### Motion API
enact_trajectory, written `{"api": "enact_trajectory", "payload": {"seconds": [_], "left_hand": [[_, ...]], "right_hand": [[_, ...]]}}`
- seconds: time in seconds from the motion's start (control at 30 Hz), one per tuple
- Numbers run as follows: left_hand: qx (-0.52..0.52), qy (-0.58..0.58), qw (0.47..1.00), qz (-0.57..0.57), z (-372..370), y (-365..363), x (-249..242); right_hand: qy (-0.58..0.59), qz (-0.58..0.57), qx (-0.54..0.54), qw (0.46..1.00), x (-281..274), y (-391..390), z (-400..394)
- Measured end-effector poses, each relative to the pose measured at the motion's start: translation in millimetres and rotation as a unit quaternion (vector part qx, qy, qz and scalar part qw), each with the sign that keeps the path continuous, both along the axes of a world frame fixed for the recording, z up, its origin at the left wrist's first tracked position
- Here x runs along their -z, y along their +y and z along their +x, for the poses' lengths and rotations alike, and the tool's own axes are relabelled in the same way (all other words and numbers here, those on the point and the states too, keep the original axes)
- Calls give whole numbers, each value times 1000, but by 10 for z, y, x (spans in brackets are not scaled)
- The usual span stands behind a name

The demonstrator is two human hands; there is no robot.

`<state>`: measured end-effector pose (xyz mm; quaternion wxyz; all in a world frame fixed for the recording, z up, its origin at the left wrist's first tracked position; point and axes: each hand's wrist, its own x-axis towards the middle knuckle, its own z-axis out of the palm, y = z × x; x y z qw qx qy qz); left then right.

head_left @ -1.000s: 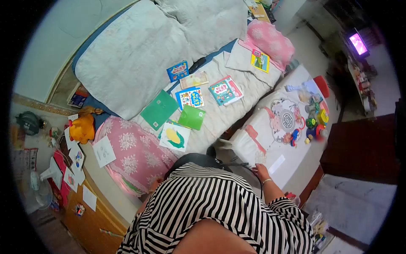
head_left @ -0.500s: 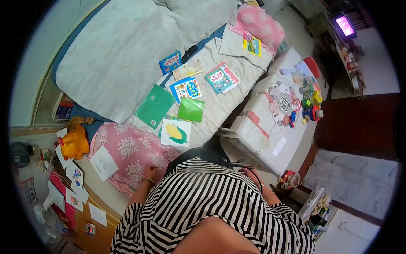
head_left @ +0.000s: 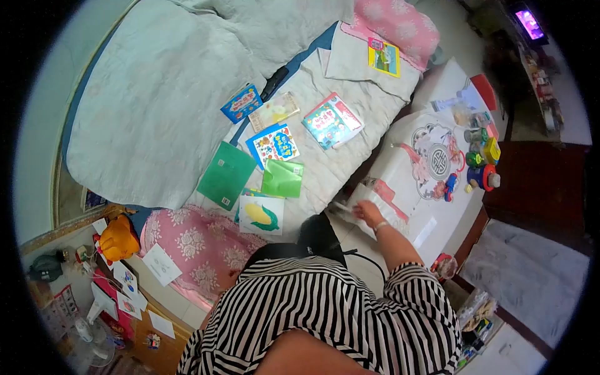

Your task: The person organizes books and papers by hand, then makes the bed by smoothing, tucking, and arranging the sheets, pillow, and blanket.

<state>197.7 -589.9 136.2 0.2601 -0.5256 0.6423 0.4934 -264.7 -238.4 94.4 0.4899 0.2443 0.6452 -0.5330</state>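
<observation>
Right hand (head_left: 367, 214) at glossy tablecloth (head_left: 407, 165) — left hand (head_left: 229, 280) beside pink floral fabric (head_left: 195, 244).

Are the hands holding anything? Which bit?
I can't tell: the right hand is blurry at the edge of the white patterned tablecloth, and the left hand is mostly hidden beside the black-and-white striped shirt.

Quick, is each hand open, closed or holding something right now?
Left hand: beside the pink sheet, too hidden to tell.
Right hand: at the table's near corner; whether it holds anything cannot be told.
</observation>
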Motion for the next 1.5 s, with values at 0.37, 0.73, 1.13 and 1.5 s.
{"api": "enact_trajectory", "payload": {"seconds": [0.37,0.73,1.13,1.5], "left_hand": [[-77,-71,994,21,262,600,54],[-213,-44,976,32,-1424,-255,42],[261,-96,943,-182,-2798,-1016,1432],[433,-53,854,-284,-2892,-1171,1092]], "right_hand": [[20,25,176,984,789,-1457,-1594],[-89,25,303,948,1554,-1739,-2020],[6,-42,175,984,1026,-1654,-1573],[-4,-34,122,992,770,-1690,-1163]]}}
